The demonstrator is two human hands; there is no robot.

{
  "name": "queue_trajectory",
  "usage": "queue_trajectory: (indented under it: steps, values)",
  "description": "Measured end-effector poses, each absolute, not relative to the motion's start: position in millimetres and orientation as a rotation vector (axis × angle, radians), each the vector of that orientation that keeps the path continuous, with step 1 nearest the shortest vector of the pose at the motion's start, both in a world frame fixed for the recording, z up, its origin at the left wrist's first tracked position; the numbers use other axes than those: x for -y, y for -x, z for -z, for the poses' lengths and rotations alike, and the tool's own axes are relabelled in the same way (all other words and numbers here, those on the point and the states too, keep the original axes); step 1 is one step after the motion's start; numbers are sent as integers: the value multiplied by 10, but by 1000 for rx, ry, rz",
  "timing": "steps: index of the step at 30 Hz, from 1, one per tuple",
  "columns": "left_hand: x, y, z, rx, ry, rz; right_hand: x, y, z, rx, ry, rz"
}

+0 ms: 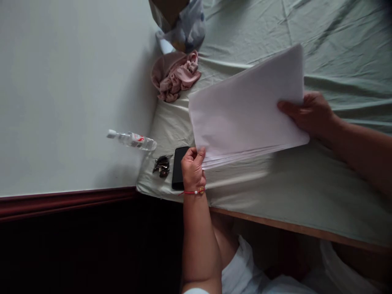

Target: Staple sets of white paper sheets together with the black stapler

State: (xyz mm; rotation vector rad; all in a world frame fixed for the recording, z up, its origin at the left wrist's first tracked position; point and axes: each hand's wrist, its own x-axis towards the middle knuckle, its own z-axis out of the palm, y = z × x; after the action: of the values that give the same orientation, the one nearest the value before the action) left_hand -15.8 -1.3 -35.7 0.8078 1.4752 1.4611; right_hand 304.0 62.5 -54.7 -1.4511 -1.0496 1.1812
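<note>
- Head view: we see our left hand [192,169] closed in a pinch on the near left corner of a stack of paper [245,110].
- Our right hand [309,112] grips the right edge of the same stack, thumb on top, fingers hidden below.
- The stack is held tilted, raised above the pale green sheet [321,192] covering the table.
- Just left of our left hand lie a black phone [178,167], then a bunch of keys [161,165], then a clear bottle [133,140].
- A pink cloth [176,75] sits further back, near the stack's far left corner.
- A red bracelet [194,192] circles our left wrist.
</note>
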Motion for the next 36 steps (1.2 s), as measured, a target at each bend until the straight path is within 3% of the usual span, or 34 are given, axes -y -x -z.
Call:
queue_trajectory:
  steps: [18, 29, 36]
  values:
    - [43, 148, 364, -1453, -767, -1507, -629, -3033, 555, 1059, 1463, -1099]
    - [-9, 212, 354, -1488, -727, -1679, -686, -3178, 758, 1200, 1132, -1330]
    - [8, 124, 332, -1440, -700, -1674, -653, -3147, 689, 1144, 1173, -1255]
